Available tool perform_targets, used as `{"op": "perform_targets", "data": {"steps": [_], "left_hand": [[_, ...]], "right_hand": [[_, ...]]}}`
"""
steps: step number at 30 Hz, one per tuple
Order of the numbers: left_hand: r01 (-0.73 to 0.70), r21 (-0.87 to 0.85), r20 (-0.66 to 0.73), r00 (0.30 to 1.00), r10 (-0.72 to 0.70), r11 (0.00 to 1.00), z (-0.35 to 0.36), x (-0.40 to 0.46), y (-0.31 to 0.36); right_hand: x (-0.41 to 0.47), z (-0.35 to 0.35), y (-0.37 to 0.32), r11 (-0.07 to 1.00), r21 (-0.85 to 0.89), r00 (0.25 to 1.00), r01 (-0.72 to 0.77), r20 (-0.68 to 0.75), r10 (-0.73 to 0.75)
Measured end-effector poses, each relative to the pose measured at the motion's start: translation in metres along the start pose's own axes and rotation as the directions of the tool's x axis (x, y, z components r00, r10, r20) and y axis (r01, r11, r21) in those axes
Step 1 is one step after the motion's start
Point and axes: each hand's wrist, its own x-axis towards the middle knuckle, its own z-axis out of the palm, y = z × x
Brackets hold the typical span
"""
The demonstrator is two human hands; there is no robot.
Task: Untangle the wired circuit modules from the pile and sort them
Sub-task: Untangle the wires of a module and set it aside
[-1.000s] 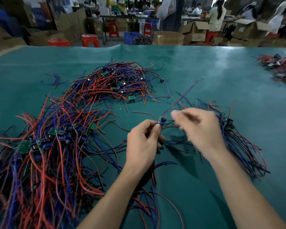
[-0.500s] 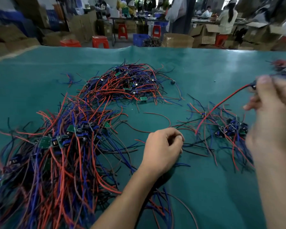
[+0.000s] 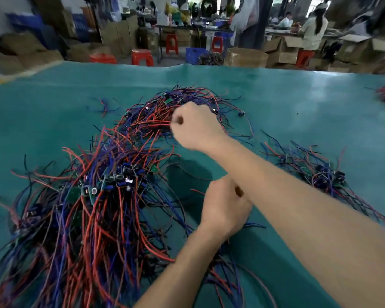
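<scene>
Right hand (image 3: 195,127): curled over far pile (image 3: 165,112) (grip unclear) | left hand (image 3: 225,207): curled, empty, on bench (image 3: 298,103)

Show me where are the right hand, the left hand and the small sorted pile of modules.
right hand (image 3: 196,127), head view, back of the hand.
left hand (image 3: 223,207), head view, back of the hand.
small sorted pile (image 3: 320,170), head view, its tangled middle.

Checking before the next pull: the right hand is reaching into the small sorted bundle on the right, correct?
Not quite. In the head view the right hand is reaching into the far wire pile at the table's middle; the sorted bundle on the right lies untouched.
</scene>
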Motion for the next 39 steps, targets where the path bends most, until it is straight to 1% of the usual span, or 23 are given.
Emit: {"op": "perform_targets", "data": {"steps": [1,3,6,10,12,14,16,17,18,19,21,23,25,27,28,29,30,31,33,34,35,36,39], "left_hand": [[-0.010,-0.005,-0.011,1.000,0.010,1.000,-0.001,-0.001,0.002],[-0.003,-0.039,0.001,1.000,0.003,0.999,0.000,0.001,0.000],[0.002,-0.030,0.009,1.000,-0.002,1.000,0.001,0.002,-0.004],[-0.008,-0.036,0.029,1.000,0.009,0.999,0.002,0.003,-0.004],[0.008,-0.077,0.040,0.999,-0.005,0.997,0.002,0.002,-0.004],[0.024,-0.090,0.029,0.999,-0.021,0.996,0.002,0.002,-0.006],[0.028,-0.098,0.024,0.999,-0.025,0.995,0.003,0.002,-0.004],[0.028,-0.094,0.025,0.999,-0.025,0.995,0.003,0.002,-0.005],[0.027,-0.085,0.027,0.999,-0.025,0.996,0.003,0.002,-0.004],[0.026,-0.081,0.028,0.999,-0.024,0.996,0.003,0.003,-0.004],[0.036,-0.108,0.028,0.999,-0.033,0.994,0.004,0.003,-0.005],[0.032,-0.129,0.022,0.999,-0.029,0.991,0.004,0.002,-0.005],[0.022,-0.165,0.007,1.000,-0.021,0.986,0.004,0.002,-0.006],[0.009,-0.235,-0.013,1.000,-0.013,0.972,0.005,0.003,-0.006],[0.005,-0.265,-0.026,1.000,-0.013,0.964,0.005,0.003,-0.006],[0.008,-0.288,-0.038,0.999,-0.019,0.958,0.005,0.002,-0.006],[0.018,-0.317,-0.041,0.999,-0.033,0.948,0.005,0.002,-0.006],[0.044,-0.360,-0.028,0.998,-0.058,0.932,0.004,0.001,-0.005],[0.113,-0.450,0.030,0.993,-0.112,0.886,0.003,0.002,-0.004],[0.130,-0.471,0.053,0.991,-0.120,0.872,0.002,0.003,-0.004],[0.122,-0.463,0.060,0.992,-0.107,0.878,0.002,0.003,-0.004],[0.102,-0.433,0.055,0.995,-0.086,0.896,0.002,0.003,-0.005],[0.075,-0.387,0.037,0.997,-0.065,0.919,0.001,0.002,-0.006]], "right_hand": [[0.010,0.005,0.017,0.995,-0.082,0.997,-0.059,0.048,0.063],[0.024,0.015,0.048,0.981,-0.160,0.980,-0.110,0.145,0.134],[0.030,0.029,0.075,0.977,-0.191,0.973,-0.096,0.191,0.133],[0.029,0.032,0.084,0.983,-0.163,0.990,-0.085,0.102,0.102],[0.024,0.021,0.087,0.989,-0.109,0.995,-0.096,-0.002,0.097],[0.018,-0.001,0.089,0.996,0.027,0.984,-0.081,-0.158,0.084],[0.005,-0.031,0.085,0.965,0.261,0.955,-0.020,-0.280,0.095],[-0.005,-0.047,0.081,0.909,0.416,0.940,0.029,-0.320,0.116],[-0.017,-0.064,0.078,0.823,0.562,0.925,0.086,-0.352,0.144],[-0.030,-0.080,0.076,0.716,0.684,0.914,0.137,-0.366,0.175],[-0.059,-0.103,0.077,0.480,0.857,0.923,0.188,-0.321,0.212],[-0.086,-0.112,0.082,0.251,0.953,0.945,0.172,-0.231,0.230],[-0.108,-0.108,0.090,0.059,0.994,0.958,0.097,-0.109,0.266],[-0.121,-0.091,0.100,-0.088,0.996,0.950,-0.012,0.039,0.310],[-0.126,-0.081,0.105,-0.136,0.988,0.936,-0.073,0.115,0.333],[-0.129,-0.070,0.109,-0.152,0.979,0.918,-0.133,0.179,0.355],[-0.132,-0.059,0.114,-0.113,0.976,0.900,-0.187,0.216,0.378],[-0.135,-0.049,0.118,-0.018,0.972,0.889,-0.235,0.222,0.401],[-0.137,-0.031,0.122,0.240,0.933,0.893,-0.270,0.150,0.424],[-0.137,-0.024,0.123,0.331,0.911,0.906,-0.246,0.094,0.413],[-0.137,-0.019,0.122,0.372,0.903,0.915,-0.215,0.053,0.399],[-0.136,-0.015,0.121,0.367,0.910,0.920,-0.194,0.039,0.390],[-0.134,-0.010,0.122,0.274,0.943,0.920,-0.188,0.072,0.385]]}}
